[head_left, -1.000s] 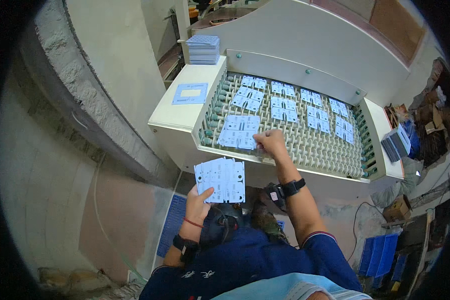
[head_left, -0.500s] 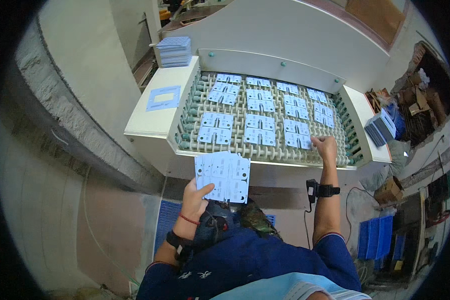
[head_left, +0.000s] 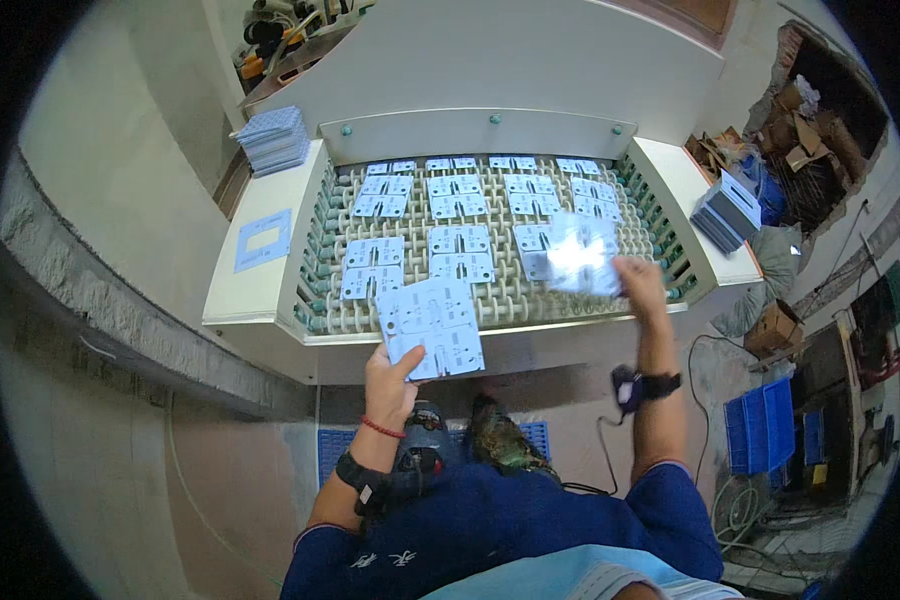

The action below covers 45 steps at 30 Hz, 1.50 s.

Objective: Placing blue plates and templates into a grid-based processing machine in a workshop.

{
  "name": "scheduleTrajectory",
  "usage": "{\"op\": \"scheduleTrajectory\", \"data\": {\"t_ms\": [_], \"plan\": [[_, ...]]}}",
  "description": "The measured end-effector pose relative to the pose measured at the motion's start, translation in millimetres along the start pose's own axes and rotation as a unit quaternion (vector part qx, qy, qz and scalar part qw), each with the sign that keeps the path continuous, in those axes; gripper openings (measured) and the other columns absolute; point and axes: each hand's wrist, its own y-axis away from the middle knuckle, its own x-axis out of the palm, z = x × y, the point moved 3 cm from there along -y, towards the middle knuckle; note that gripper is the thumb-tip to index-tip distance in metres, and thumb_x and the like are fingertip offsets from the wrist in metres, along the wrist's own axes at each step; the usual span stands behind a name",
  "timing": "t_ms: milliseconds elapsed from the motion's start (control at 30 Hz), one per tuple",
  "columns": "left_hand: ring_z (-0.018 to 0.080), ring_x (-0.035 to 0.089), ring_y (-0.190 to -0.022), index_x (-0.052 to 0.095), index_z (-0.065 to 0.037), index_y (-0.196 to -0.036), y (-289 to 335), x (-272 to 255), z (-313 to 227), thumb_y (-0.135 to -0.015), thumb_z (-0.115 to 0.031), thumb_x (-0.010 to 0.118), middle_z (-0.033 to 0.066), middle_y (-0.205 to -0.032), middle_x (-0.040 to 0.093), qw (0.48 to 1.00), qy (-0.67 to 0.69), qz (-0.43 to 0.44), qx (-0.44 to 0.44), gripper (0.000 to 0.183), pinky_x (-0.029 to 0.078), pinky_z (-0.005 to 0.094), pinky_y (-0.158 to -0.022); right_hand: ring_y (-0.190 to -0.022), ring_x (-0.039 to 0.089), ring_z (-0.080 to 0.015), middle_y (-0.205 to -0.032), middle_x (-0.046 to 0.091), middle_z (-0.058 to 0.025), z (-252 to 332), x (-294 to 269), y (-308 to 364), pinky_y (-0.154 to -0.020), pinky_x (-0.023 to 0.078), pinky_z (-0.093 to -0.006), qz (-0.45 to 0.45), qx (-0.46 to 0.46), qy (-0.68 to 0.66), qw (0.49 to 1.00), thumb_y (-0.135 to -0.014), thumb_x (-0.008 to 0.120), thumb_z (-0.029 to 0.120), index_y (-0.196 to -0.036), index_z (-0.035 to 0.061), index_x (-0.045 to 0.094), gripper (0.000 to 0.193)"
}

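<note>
My left hand [head_left: 392,385] grips a small stack of pale blue-white circuit boards [head_left: 432,328] by its lower left corner, thumb on top, in front of the roller conveyor [head_left: 510,308]. My right hand [head_left: 642,285] pinches the right edge of a single circuit board [head_left: 582,250], which is bright with glare and blurred. It is held over the front right part of the conveyor and partly covers a board [head_left: 532,252] below. More boards lie in rows on the rollers, among them one at the front left [head_left: 373,267] and one in the middle [head_left: 461,253].
A stack of pale blue sheets [head_left: 273,140] and a flat frame-shaped sheet [head_left: 263,240] rest on the left ledge. Grey-blue racks [head_left: 727,212] stand on the right ledge. Blue crates [head_left: 760,425], a cardboard box [head_left: 773,328] and a cable are on the right.
My right hand, earlier curled beside the front row with no board visible in it, now holds a board above the rollers. The view has shifted, and the stack in my left hand is tilted.
</note>
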Motion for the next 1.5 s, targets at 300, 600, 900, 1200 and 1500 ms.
{"op": "scheduleTrajectory", "data": {"t_ms": [300,600,900,1200,1500], "plan": [[0.0205,0.06,-0.091,0.049,0.005,-0.112,5,-17,5,-0.088,-0.009,0.052,0.0116,-0.105,0.058,0.999,0.031,-0.01,-0.017,0.029,0.052,0.0367,-0.074,-0.06,0.058,-0.0153,-0.067,0.06,-0.0117,-9,-37,-37,-0.059,0.047,-0.0299,-0.165,-0.052,0.551,0.816,-0.073,0.068,0.026,-0.089,0.0002,0.066,0.03],[0.0206,0.058,-0.096,0.046,0.007,-0.116,4,-18,3,-0.094,-0.018,0.042,0.0127,-0.108,0.057,0.999,0.02,0.025,-0.038,0.034,0.048,0.0349,-0.082,-0.051,0.053,-0.0078,-0.067,0.061,-0.005,21,176,142,-0.047,0.044,-0.0217,0.271,0.128,-0.11,0.948,-0.078,0.068,0.019,-0.082,-0.0029,0.064,0.023],[0.0209,0.061,-0.082,0.054,0.006,-0.106,-28,-41,-40,-0.085,-0.012,0.056,0.0126,-0.097,0.063,0.948,-0.269,-0.014,0.172,0.028,0.048,0.031,-0.073,-0.05,0.055,-0.0095,-0.06,0.058,-0.0038,29,179,116,-0.045,0.044,-0.0215,0.213,0.091,-0.11,0.966,-0.084,0.06,0.019,-0.082,-0.0048,0.064,0.024],[0.0297,0.042,-0.114,0.054,-0.01,-0.115,-34,-22,-71,-0.077,-0.029,0.062,0.016,-0.115,0.052,0.489,-0.812,-0.127,0.291,0.043,0.035,0.043,-0.09,-0.053,0.059,-0.0314,-0.058,0.057,-0.0207,33,100,68,-0.054,0.044,-0.0364,-0.039,-0.08,0.338,0.937,-0.075,0.061,0.028,-0.07,-0.002,0.065,0.031],[0.0306,0.041,-0.118,0.055,-0.013,-0.115,-55,-40,-66,-0.084,-0.031,0.053,0.01,-0.122,0.05,0.475,-0.808,0.105,0.332,0.036,0.027,0.0497,-0.096,-0.066,0.061,-0.0278,-0.077,0.064,-0.0168,6,32,57,-0.063,0.047,-0.0358,-0.107,-0.083,0.392,0.91,-0.074,0.066,0.03,-0.089,0.0023,0.067,0.031]]}}
